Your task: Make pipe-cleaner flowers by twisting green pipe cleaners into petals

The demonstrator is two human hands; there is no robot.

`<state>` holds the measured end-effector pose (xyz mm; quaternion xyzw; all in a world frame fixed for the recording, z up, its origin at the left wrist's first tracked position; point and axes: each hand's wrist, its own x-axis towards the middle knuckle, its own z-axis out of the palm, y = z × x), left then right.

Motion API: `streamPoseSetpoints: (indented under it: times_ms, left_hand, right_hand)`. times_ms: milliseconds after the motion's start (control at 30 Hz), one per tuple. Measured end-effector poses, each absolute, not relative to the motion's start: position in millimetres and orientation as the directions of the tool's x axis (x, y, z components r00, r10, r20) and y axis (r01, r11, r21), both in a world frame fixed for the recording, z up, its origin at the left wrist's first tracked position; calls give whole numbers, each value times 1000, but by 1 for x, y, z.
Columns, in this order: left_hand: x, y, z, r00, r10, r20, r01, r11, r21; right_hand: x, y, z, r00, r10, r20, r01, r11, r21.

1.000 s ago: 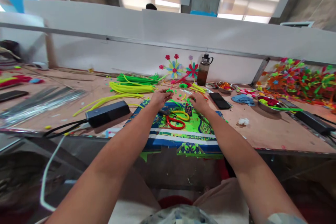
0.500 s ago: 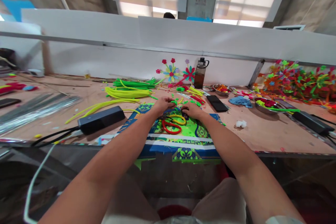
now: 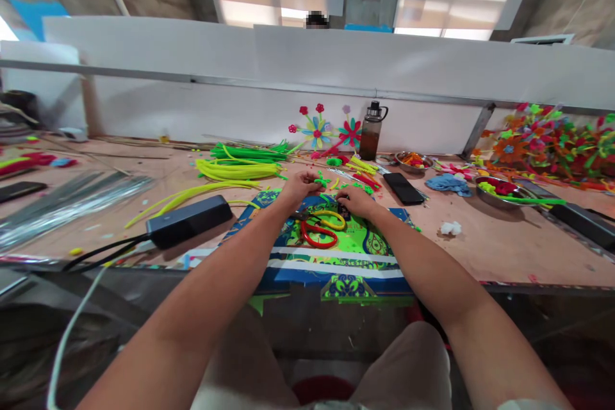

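My left hand (image 3: 301, 189) is closed, its fingers pinching a small green fuzzy piece (image 3: 323, 182) above the far part of a blue and green patterned mat (image 3: 353, 240). To its right, my right hand (image 3: 356, 200) has its fingers curled together near the mat's far edge; whatever they may grip is too small to tell. Between my forearms lie scissors with red handles (image 3: 317, 235) and a tool with yellow handles (image 3: 331, 218). More small green pieces (image 3: 364, 188) lie just beyond my right hand.
Yellow stems (image 3: 237, 170) and a dark box with cables (image 3: 188, 221) are on the left. A bottle (image 3: 371, 131) stands behind, with fuzzy flowers (image 3: 317, 134) beside it. Rightward are a phone (image 3: 403, 188), a blue cloth (image 3: 448, 184) and a bowl (image 3: 500, 191).
The view has shifted slightly, moving the table items a little rightward. My left hand has lifted a little, and the green piece at its fingertips shows more clearly.
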<state>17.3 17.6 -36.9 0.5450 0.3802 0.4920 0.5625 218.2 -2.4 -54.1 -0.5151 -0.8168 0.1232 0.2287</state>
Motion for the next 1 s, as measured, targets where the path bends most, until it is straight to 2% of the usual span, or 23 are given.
streamPoseSetpoints:
  times_ms: [167,233,333,433,600,767,1000]
  left_hand:
    - [20,16,-35,354,890,289,-144,-253,957]
    - [23,13,-34,379,871,313,-120,-289,950]
    - [26,8,-34,395,858,328,-91,-319,944]
    - [28,7,-35,382,867,320,-68,-319,945]
    - [28,6,-35,411,871,269,-41,-277,960]
    - [29,2,-32,451,865,221,-64,-216,974]
    - [30,-2,-28,418,877,237,-49,-239,970]
  right_hand:
    - [215,-3,-50,-131,928,348,558,360,-748]
    - [213,-5,-45,-63,949,308,416,306,-857]
    - [208,-10,-39,-74,968,241,213,251,-944]
    - [204,-14,-36,-123,962,242,147,259,-955]
    - [203,-18,-34,-173,934,312,273,350,-896]
    - [204,-18,-32,-172,930,324,253,360,-898]
    - [203,-22,-30,-182,931,318,249,356,-900]
